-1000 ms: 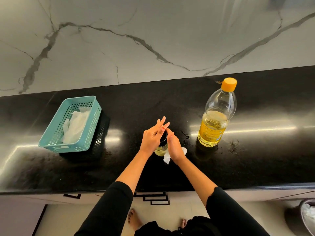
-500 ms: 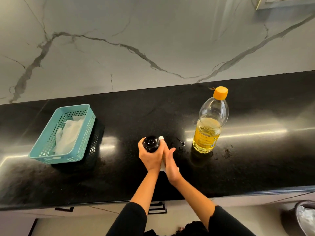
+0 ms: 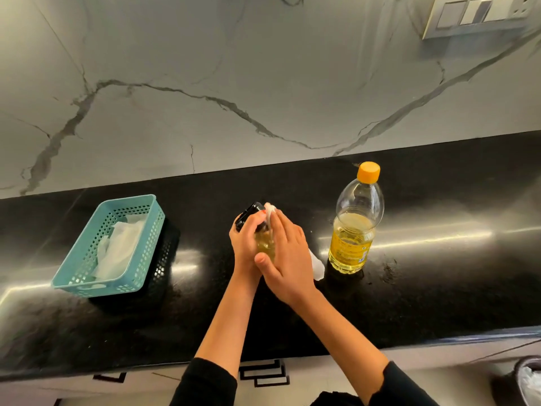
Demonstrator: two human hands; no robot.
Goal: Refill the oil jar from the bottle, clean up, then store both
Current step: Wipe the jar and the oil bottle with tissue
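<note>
Observed: left hand [image 3: 248, 244] grips small black-lidded glass oil jar [image 3: 265, 244], tilted. Right hand [image 3: 289, 265], fingers [image 3: 281, 227] flat, presses white paper tissue [image 3: 270, 208] against it. Yellow-capped clear plastic oil bottle [image 3: 354, 230] stands right of fingers.

Reaching forward side by side, the left hand [image 3: 247, 244] curls its fingers round the tilted jar [image 3: 265, 243], while the right hand [image 3: 288, 259] lies against it (fingers straight, thumb spread), pressing a tissue [image 3: 317, 266] to the glass.
</note>
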